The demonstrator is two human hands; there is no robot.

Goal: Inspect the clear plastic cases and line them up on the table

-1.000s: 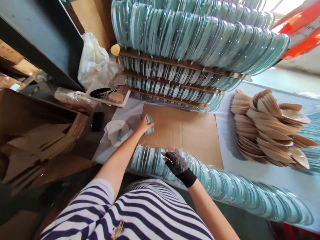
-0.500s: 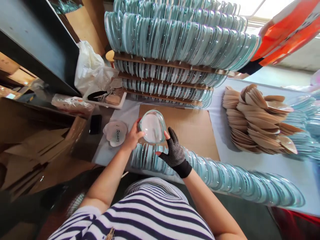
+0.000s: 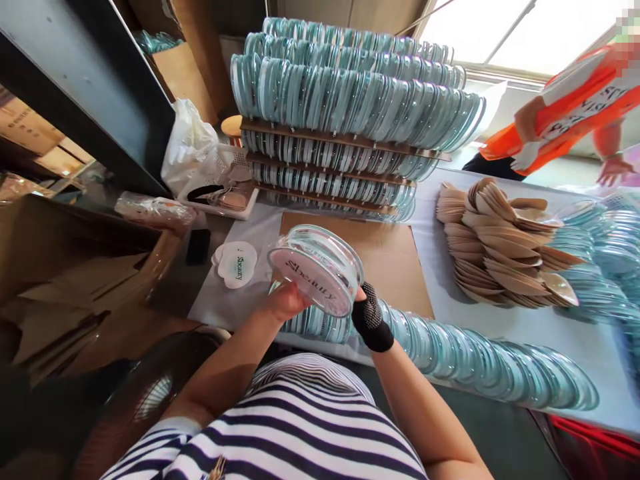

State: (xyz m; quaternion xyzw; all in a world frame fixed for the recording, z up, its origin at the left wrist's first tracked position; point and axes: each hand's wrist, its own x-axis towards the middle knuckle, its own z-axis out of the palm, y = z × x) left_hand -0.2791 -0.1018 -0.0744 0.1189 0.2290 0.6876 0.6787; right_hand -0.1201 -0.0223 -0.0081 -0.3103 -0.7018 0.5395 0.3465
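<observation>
A round clear case (image 3: 320, 270) with a pink face lettered "beauty" is tilted up between my two hands, above the cardboard sheet. My bare left hand (image 3: 291, 301) grips its lower left edge from beneath. On its right edge my right hand (image 3: 369, 313), in a black dotted fingerless glove, holds it; most of those fingers are behind the case. A row of clear cases (image 3: 450, 347) runs along the table's front edge, just under the hands. Pink flower-shaped cards (image 3: 237, 265) with lettering lie to the left.
Racked clear cases (image 3: 360, 100) stand at the back. Stacks of brown paper pieces (image 3: 500, 247) and more clear cases (image 3: 610, 253) are at the right. A white basket (image 3: 225, 200) and dark phone-like object (image 3: 199, 247) lie left. A person in an orange vest (image 3: 575, 113) stands behind.
The case has been turned so its lettered pink face shows. My right hand, open and apart from it before, has closed on its right edge. The other person has come further into view.
</observation>
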